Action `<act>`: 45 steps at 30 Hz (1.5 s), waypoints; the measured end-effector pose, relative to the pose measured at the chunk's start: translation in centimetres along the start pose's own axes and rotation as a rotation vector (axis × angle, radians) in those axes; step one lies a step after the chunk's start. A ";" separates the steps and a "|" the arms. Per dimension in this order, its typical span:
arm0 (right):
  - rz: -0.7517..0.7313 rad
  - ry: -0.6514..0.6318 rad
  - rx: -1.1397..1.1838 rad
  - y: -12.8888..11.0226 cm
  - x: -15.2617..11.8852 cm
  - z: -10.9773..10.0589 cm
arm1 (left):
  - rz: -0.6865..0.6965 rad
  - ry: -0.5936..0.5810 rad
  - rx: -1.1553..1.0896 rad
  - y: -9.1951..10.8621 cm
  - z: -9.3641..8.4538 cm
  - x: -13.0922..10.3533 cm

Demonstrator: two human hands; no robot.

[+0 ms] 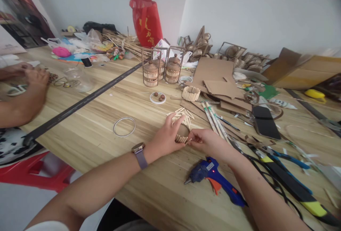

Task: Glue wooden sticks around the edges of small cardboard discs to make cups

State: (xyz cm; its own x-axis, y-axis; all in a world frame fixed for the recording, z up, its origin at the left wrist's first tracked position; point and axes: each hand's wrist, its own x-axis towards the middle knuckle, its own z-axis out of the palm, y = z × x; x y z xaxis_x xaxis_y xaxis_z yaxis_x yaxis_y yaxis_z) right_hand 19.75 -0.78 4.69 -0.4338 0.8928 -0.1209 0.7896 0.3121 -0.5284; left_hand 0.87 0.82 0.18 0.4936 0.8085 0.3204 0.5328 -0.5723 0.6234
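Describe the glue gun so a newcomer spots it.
On the wooden table, find the person's right hand. The glue gun lies just below it in the picture, left of the forearm. Pliers share its blue, but only the gun has an orange trigger.

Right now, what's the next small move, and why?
Probably have the right hand press lightly on the short sticks at the near edge of the round piece, to seat them: its fingertips are at that edge, the left hand spans the piece, and the glue gun lies in neither hand.
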 end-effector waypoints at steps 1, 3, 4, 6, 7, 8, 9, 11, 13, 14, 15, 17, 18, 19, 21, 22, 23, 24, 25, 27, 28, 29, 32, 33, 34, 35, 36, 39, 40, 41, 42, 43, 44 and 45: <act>0.001 0.003 -0.003 0.0 0.0 0.1 | 0.000 -0.003 0.004 0.0 0.0 0.0; 0.003 0.008 -0.010 0.0 0.1 0.2 | 0.008 -0.005 0.006 -0.1 0.0 0.0; 0.004 0.011 -0.014 -0.1 0.1 0.3 | 0.012 -0.003 0.005 -0.1 0.0 0.0; 0.003 0.016 -0.023 -0.2 0.1 0.3 | 0.014 -0.005 0.004 -0.2 0.0 0.0; 0.001 0.018 -0.029 -0.2 0.1 0.3 | 0.012 -0.008 0.006 -0.2 0.0 0.0; -0.001 0.021 -0.037 -0.3 0.1 0.3 | 0.009 -0.011 0.007 -0.2 0.0 0.0; -0.005 0.023 -0.047 -0.4 0.1 0.2 | 0.008 -0.013 0.009 -0.1 0.0 0.0; -0.015 0.028 -0.076 -0.7 0.1 0.2 | 0.011 -0.011 0.005 -0.1 0.0 0.0; -0.030 0.031 -0.111 -0.8 0.0 0.1 | 0.015 -0.006 -0.007 -0.1 0.0 0.1; -0.038 0.034 -0.130 -0.8 0.0 0.1 | 0.015 -0.006 -0.013 -0.1 0.0 0.1; -0.046 0.037 -0.150 -0.8 0.0 0.1 | 0.014 -0.007 -0.017 -0.1 0.0 0.1; -0.063 0.043 -0.188 -0.7 -0.1 0.2 | 0.016 -0.005 -0.016 -0.1 0.0 0.1; -0.073 0.045 -0.206 -0.6 -0.1 0.2 | 0.018 -0.006 -0.010 -0.1 0.0 0.1; -0.084 0.047 -0.223 -0.6 -0.1 0.2 | 0.019 -0.006 -0.004 -0.1 0.0 0.1; -0.104 0.052 -0.255 -0.4 0.0 0.3 | 0.017 -0.012 0.008 -0.1 0.1 0.1; -0.114 0.053 -0.269 -0.3 0.0 0.3 | 0.013 -0.016 0.012 -0.1 0.1 0.1; -0.122 0.055 -0.283 -0.2 0.0 0.4 | 0.009 -0.021 0.014 -0.2 0.1 0.1; -0.128 0.057 -0.294 -0.1 0.1 0.4 | 0.007 -0.025 0.014 -0.2 0.1 0.1; -0.133 0.058 -0.303 -0.1 0.1 0.4 | 0.005 -0.028 0.014 -0.2 0.1 0.1; -0.137 0.060 -0.318 0.0 0.1 0.5 | 0.004 -0.033 0.014 -0.2 0.1 0.1; -0.138 0.061 -0.324 0.0 0.1 0.5 | 0.003 -0.035 0.017 -0.3 0.1 0.1; -0.139 0.062 -0.329 0.0 0.1 0.5 | 0.003 -0.036 0.022 -0.3 0.1 0.1; -0.144 0.063 -0.340 -0.1 0.1 0.4 | 0.010 -0.035 0.037 -0.3 0.0 0.1; -0.147 0.063 -0.343 -0.1 0.1 0.4 | 0.013 -0.035 0.037 -0.3 0.0 0.1; -0.149 0.064 -0.346 -0.1 0.1 0.4 | 0.016 -0.035 0.034 -0.3 0.0 0.1; -0.150 0.065 -0.349 -0.1 0.1 0.3 | 0.017 -0.035 0.030 -0.3 0.0 0.1; -0.151 0.067 -0.353 -0.1 0.1 0.3 | 0.016 -0.036 0.027 -0.2 0.0 0.1; -0.146 0.068 -0.363 -0.2 0.1 0.3 | 0.016 -0.037 0.016 -0.2 -0.1 0.1; -0.142 0.068 -0.366 -0.2 0.1 0.3 | 0.017 -0.040 0.013 -0.2 -0.1 0.1; -0.138 0.067 -0.369 -0.3 0.1 0.4 | 0.018 -0.047 0.010 -0.3 -0.1 0.2; -0.133 0.065 -0.372 -0.3 0.1 0.4 | 0.020 -0.056 0.008 -0.3 -0.2 0.2; -0.128 0.062 -0.373 -0.4 0.1 0.4 | 0.023 -0.067 0.008 -0.4 -0.2 0.3; -0.123 0.059 -0.373 -0.4 0.1 0.5 | 0.028 -0.079 0.008 -0.5 -0.3 0.3; -0.120 0.053 -0.372 -0.5 0.1 0.5 | 0.035 -0.089 0.008 -0.6 -0.4 0.3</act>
State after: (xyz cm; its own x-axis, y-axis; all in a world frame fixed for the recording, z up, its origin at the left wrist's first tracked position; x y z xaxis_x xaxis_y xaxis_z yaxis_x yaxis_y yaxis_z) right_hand 19.10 -1.00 4.58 -0.5171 0.8554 -0.0282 0.8423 0.5027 -0.1945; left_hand 0.48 1.48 0.21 0.5712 0.7727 0.2767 0.5191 -0.6013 0.6074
